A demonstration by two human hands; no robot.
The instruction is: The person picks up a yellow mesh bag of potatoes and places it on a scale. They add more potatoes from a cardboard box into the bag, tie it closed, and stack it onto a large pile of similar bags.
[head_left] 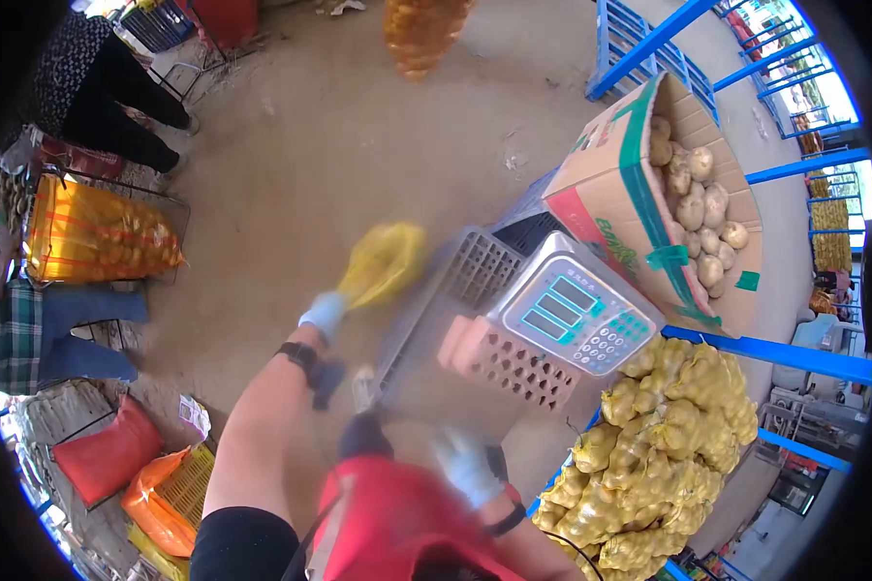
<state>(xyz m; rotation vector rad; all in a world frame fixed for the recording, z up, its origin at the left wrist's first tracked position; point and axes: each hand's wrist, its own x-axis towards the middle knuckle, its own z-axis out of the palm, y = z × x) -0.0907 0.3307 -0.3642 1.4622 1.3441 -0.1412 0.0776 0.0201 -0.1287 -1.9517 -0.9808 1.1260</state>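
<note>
My left hand (324, 314), in a light glove, is closed on a yellow mesh bag (386, 268) that hangs out beyond it, blurred by motion. Lower down, my right hand (466, 467), also gloved, is beside my red apron (397, 508); its fingers are smeared, and no object shows in it. Between and ahead of the hands are a grey crate (484, 266) and a pink crate (513, 368). A digital scale display (576, 308) leans above the pink crate. Behind it a cardboard box (610, 174) holds several potatoes (704, 208).
Bagged potatoes (649, 455) are piled at the right by blue metal bars (794, 358). A filled orange sack (107, 232) stands at the left near two people (116, 97) (58, 334). Another filled mesh sack (424, 34) is at the top.
</note>
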